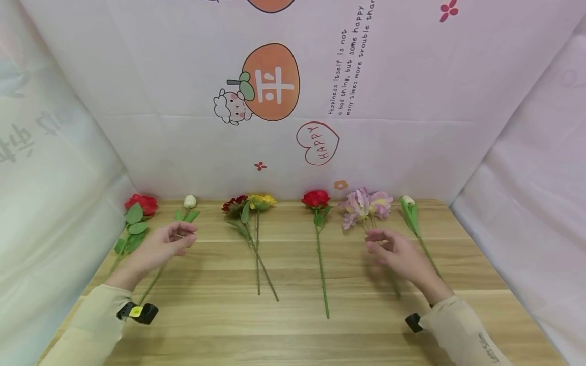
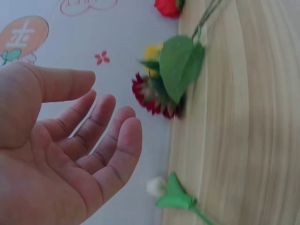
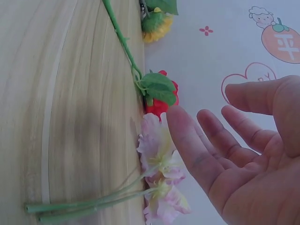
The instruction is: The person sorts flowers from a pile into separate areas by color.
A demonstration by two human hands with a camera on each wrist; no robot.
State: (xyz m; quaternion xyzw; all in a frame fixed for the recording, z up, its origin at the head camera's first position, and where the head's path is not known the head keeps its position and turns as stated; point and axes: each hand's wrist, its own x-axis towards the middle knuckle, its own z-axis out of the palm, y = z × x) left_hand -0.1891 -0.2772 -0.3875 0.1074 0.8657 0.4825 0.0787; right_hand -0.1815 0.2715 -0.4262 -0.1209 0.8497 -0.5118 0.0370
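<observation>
My left hand hovers over the table's left part, fingers loosely bent and holding nothing. Beneath and beside it lie a white tulip and a leafy red rose. Over the right part hangs my right hand, its fingers relaxed and the palm bare in the right wrist view. It partly hides the stems of two pale purple flowers; another white tulip lies beside it. Between the hands are a dark red flower and a yellow flower with crossing stems, plus a red rose.
The flowers lie in a row on a wooden table, blooms toward its back edge. A printed white cloth rises behind that edge, with more white cloth at both sides.
</observation>
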